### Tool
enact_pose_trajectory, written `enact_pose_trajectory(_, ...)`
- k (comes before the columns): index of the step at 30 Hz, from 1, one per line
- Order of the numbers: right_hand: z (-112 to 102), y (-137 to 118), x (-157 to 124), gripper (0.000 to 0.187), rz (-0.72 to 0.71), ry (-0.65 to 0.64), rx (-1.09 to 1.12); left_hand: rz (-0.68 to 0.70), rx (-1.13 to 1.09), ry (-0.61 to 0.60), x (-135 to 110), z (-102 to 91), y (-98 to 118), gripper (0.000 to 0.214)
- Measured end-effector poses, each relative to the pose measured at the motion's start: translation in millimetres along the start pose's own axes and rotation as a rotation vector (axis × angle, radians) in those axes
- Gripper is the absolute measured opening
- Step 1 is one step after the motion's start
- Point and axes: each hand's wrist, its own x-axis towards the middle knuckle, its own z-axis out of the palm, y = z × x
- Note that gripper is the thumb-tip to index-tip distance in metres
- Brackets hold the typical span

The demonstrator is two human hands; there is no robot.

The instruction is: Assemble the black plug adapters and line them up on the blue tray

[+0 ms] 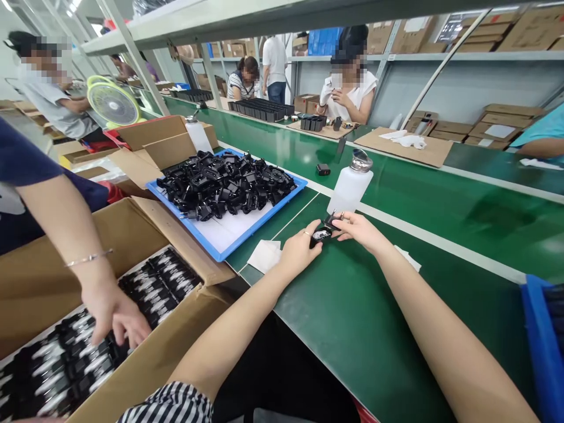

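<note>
My left hand [299,249] and my right hand [359,229] meet over the green bench, both closed on a small black plastic part [323,233]. The left hand pinches its near end; the right hand's fingers hold its far end from above. A white squeeze bottle [350,185] with a metal cap stands just behind the hands. A folded white cloth [265,255] lies left of my left hand. A blue tray [220,249] heaped with several similar black parts [224,182] sits further left.
A co-worker's hand [115,314] on the left reaches into a cardboard box [176,329] of packed black parts. Another blue tray edge [540,341] is at right. A loose black part [322,169] lies farther back. Other people sit across the bench beside a green fan [113,103].
</note>
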Motion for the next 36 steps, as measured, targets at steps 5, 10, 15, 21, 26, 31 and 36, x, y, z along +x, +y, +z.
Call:
enact_pose_trajectory(5,-7.3,6.2,1.4,0.005,-0.056,-0.035,-0.026,0.050,0.016,-0.030,0.9,-3.0,1.8,0.030)
enact_pose_trajectory(10,-13.1,13.2,5.8,0.013,-0.182,-0.058,-0.010,-0.097,-0.168,-0.019,1.3,-4.9,0.6,0.034)
enact_pose_trajectory(15,-8.0,12.0,3.6,0.020,-0.294,-0.041,-0.114,-0.131,-0.398,0.003,2.4,-1.2,-5.7,0.035)
enact_pose_trajectory(21,7.5,14.4,2.6,0.022,-0.433,-0.016,-0.279,-0.125,-0.566,-0.010,2.5,1.0,-9.1,0.044)
enact_pose_trajectory(26,7.1,15.4,3.6,0.037,-0.365,-0.108,-0.312,-0.095,-0.525,-0.011,3.0,-0.2,-8.3,0.046)
enact_pose_trajectory(31,3.2,8.8,-0.6,0.025,-0.306,-0.095,-0.397,-0.070,-0.493,-0.001,3.9,0.0,-8.8,0.040)
enact_pose_trajectory(36,4.3,5.8,-4.0,0.020,-0.316,-0.074,-0.441,-0.064,-0.497,-0.015,4.3,-0.2,-9.8,0.035)
